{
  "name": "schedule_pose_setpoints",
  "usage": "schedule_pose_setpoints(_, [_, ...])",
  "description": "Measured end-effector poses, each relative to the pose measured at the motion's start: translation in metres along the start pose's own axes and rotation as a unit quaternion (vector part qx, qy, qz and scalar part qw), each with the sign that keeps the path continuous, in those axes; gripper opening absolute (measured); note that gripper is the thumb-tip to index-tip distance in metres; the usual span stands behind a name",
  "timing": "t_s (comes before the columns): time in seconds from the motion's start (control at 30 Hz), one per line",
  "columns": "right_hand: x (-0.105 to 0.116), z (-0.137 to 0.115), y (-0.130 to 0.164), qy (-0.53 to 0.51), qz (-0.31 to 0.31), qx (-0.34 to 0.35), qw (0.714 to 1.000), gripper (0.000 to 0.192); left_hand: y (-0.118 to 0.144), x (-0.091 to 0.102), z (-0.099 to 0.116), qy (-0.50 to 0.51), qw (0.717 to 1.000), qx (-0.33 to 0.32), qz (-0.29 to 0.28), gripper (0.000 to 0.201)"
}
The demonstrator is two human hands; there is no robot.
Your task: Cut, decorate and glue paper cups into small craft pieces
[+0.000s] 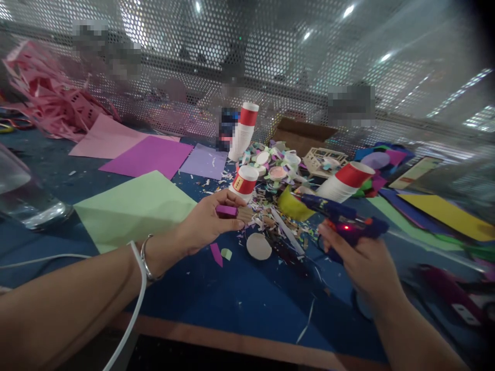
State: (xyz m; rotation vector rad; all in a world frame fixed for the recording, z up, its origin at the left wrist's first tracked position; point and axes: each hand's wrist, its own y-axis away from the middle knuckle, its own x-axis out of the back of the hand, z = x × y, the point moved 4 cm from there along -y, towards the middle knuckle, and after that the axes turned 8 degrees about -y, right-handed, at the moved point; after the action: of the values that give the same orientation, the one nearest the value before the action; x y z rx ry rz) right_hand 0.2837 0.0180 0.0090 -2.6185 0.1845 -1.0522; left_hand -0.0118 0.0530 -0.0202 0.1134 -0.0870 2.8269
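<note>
My left hand (204, 221) pinches a small folded piece (227, 211), purple on one side with a brown, ridged end like cardboard. In my right hand (371, 263) is a dark blue hot glue gun (353, 221), its red light lit and its nozzle pointing left. A red-and-white paper cup (245, 178) stands upside down just behind my left fingers. Between the hands, a round pale disc (259, 246) lies on the blue table. Beside it are a purple paper scrap (216, 254) and a pale green one (226, 254). A curved yellow piece (293, 205) shows behind the nozzle.
Paper sheets in green (135, 206), purple (150, 157) and yellow (450, 214) lie around. Stacked cups (243, 131) stand behind; another stack (342, 183) leans right. Scraps and a decorated heap (276, 159) fill the middle. A clear glass (29, 190) is left. White cable crosses my left forearm.
</note>
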Motion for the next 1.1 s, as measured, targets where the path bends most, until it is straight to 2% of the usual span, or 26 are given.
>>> schedule_pose_setpoints(0.1, [-0.01, -0.01, 0.007, 0.004, -0.046, 0.008, 0.999, 0.042, 0.0, 0.0, -0.001, 0.006, 1.0, 0.004, 0.004, 0.036])
schedule_pose_setpoints(0.27, [-0.023, -0.026, 0.014, -0.031, -0.065, 0.058, 0.996, 0.029, 0.0, -0.002, 0.0, -0.008, 1.0, 0.005, -0.005, 0.035])
schedule_pose_setpoints(0.53, [-0.032, -0.024, 0.021, -0.027, -0.108, 0.101, 0.989, 0.023, 0.001, -0.006, 0.002, -0.005, 1.0, 0.005, -0.025, 0.033])
schedule_pose_setpoints(0.8, [-0.032, -0.026, 0.02, -0.013, -0.111, 0.107, 0.988, 0.02, 0.003, -0.009, 0.002, -0.003, 0.999, 0.015, -0.041, 0.036])
schedule_pose_setpoints(1.1, [-0.033, -0.024, 0.021, -0.013, -0.124, 0.13, 0.984, 0.018, 0.004, -0.007, 0.0, -0.053, 0.997, -0.019, -0.043, 0.034])
